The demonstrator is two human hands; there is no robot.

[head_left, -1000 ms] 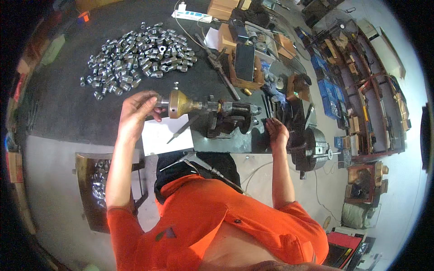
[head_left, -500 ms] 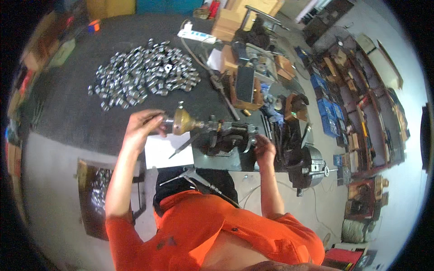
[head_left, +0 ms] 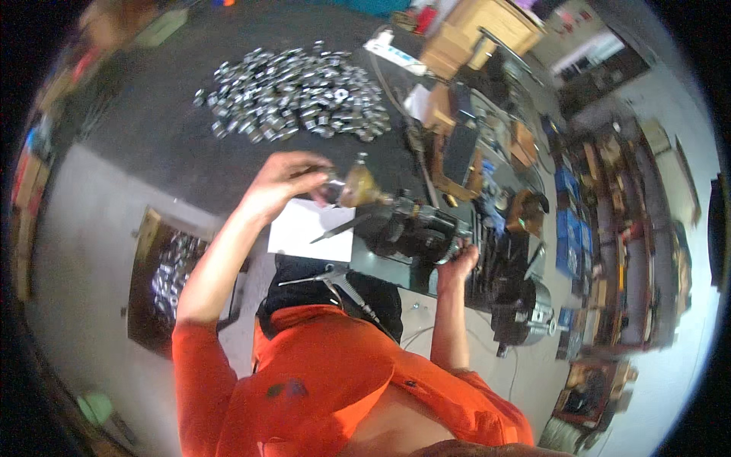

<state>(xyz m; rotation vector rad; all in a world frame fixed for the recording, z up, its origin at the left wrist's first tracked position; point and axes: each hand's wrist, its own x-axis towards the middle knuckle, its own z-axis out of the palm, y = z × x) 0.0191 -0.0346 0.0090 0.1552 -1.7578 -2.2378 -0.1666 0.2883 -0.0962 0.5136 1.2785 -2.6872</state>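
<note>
A dark bench-top fixture (head_left: 407, 225) with a round right end stands at the table's front edge. From its left side sticks out a brass-coloured cup-shaped fitting (head_left: 358, 186) with a small knob on top. My left hand (head_left: 289, 179) is closed around a shiny metal piece (head_left: 333, 187) at the fitting's left end; blur hides its exact shape. At the other end, my right hand (head_left: 459, 265) has its fingers curled on the round wheel-like end (head_left: 451, 247). Beneath the left hand lies a white sheet (head_left: 304, 236), crossed by a dark pointed bar (head_left: 340, 228).
Beyond my hands spreads a heap of short shiny metal cylinders (head_left: 297, 95). An air blow gun (head_left: 335, 283) rests at my lap. Right stands a bench vise (head_left: 525, 312); farther back are a power strip (head_left: 394, 53) and cardboard boxes (head_left: 445, 52). A floor box (head_left: 141, 274) holds similar metal parts.
The whole view has shifted and tilted, so the table's things appear farther right. Both hands stay at the same ends of the fixture.
</note>
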